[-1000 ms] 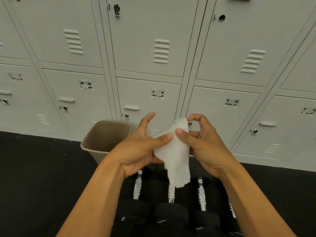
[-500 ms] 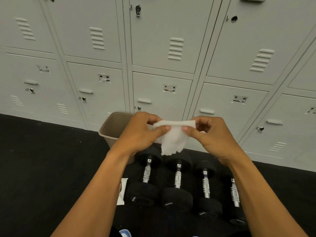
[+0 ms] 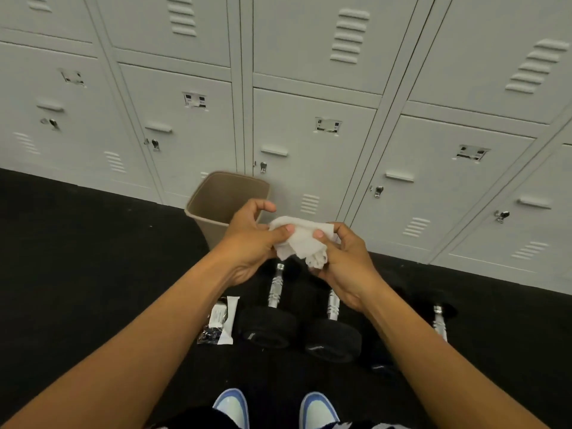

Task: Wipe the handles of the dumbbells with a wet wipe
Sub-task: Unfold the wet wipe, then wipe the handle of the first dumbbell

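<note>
Black rubber-ended dumbbells with chrome handles [image 3: 275, 289] on dark floor; crumpled white wet wipe [image 3: 301, 239] above, pinched by left hand [image 3: 250, 243] and right hand [image 3: 346, 261].

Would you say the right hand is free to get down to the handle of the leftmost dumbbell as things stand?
Probably yes. The right hand pinches the wet wipe together with the left hand, above the dumbbells. The leftmost dumbbell's handle lies bare below, with nothing over it.
</note>
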Available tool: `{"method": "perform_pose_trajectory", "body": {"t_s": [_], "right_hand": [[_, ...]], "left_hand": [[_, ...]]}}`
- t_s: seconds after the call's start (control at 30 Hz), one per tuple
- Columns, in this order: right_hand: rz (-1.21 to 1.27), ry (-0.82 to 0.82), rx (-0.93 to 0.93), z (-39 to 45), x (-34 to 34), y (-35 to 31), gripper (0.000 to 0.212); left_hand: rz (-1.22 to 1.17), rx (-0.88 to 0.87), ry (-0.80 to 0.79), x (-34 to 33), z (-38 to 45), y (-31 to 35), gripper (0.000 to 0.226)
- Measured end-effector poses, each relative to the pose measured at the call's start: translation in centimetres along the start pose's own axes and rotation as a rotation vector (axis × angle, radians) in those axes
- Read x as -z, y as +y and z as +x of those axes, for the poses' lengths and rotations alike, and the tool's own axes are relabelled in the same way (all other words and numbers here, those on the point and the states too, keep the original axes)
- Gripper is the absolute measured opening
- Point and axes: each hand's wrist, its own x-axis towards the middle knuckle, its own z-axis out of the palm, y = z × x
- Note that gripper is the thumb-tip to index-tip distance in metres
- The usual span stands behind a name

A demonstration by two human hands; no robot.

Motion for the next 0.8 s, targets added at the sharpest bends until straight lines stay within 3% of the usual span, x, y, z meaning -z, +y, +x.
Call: {"method": "perform_pose_trajectory", "body": {"t_s": [0.23,0.53,0.8], "right_hand": [[-0.115,0.021,-0.173,8.2,1.4,9.5,0.010],[-0.240,0.119,-0.225,17.2,3.2,21.2,0.007],[-0.289,0.255,-0.274,22.1,4.0,27.4,0.012]], "left_hand": [[-0.095,0.144,0.039,5.4,7.5,-10.4,0.024],[0.333,0.242,-0.015,9.6,17.7,-20.7,0.020],[0.453,0.186,0.016,10.3,21.7,-26.1,0.047]]}}
